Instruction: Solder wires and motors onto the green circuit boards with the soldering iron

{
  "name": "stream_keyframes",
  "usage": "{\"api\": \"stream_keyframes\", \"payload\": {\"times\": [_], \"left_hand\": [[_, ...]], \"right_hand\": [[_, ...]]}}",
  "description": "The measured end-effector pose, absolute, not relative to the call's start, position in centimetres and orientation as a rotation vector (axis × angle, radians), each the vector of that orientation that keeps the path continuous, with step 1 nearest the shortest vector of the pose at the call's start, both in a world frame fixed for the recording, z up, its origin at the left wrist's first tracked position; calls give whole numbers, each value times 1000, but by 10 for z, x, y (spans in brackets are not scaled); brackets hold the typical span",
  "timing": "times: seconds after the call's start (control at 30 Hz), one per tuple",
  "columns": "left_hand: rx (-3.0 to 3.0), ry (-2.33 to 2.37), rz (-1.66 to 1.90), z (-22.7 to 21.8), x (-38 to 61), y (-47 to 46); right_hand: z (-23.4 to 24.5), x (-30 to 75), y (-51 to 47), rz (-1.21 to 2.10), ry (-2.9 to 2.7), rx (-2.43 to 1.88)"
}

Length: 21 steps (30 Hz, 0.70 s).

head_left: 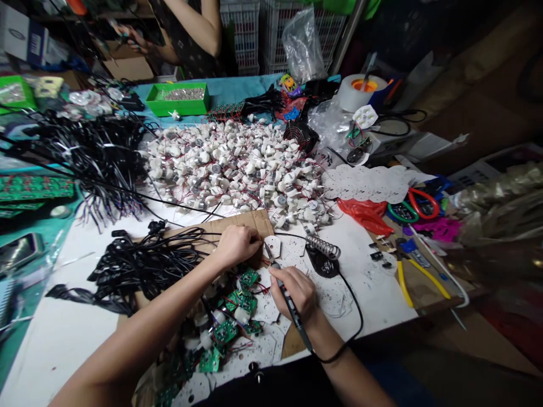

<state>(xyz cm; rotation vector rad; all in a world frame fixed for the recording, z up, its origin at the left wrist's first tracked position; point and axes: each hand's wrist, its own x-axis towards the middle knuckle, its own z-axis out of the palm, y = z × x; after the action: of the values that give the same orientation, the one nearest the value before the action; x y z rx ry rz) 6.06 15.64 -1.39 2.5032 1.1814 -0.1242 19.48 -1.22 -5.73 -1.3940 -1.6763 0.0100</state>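
My right hand (297, 291) grips a soldering iron (292, 308) like a pen, its tip pointing up and left toward my left hand. The fingers of my left hand (238, 244) are closed in a pinch at the edge of a piece of cardboard (258, 221); what they hold is hidden. Beside it, white perforated boards (292, 247) lie flat. Below both hands sit several green circuit boards (241, 302) with red wires and white parts. Left of my hands a bundle of black cables (148, 263) rests on the cardboard.
A wide heap of white motor-like parts (237, 164) lies beyond my hands. A coiled metal iron stand (324, 249) is to the right, near yellow-handled pliers (405, 277). More black cables (97, 152) and a green tray (178, 99) are farther back. Another person's arm (195, 25) shows behind.
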Motion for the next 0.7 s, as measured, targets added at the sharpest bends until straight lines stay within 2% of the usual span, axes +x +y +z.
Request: {"api": "stream_keyframes", "payload": {"times": [0.53,0.7], "left_hand": [[2470,1159,-69,-13,58,156],[2540,1121,57,-3,65,154]], "right_hand": [[-48,205,-24,-45,-1464,-1469],[-42,208,-27,-114,-1456,-1462]]}}
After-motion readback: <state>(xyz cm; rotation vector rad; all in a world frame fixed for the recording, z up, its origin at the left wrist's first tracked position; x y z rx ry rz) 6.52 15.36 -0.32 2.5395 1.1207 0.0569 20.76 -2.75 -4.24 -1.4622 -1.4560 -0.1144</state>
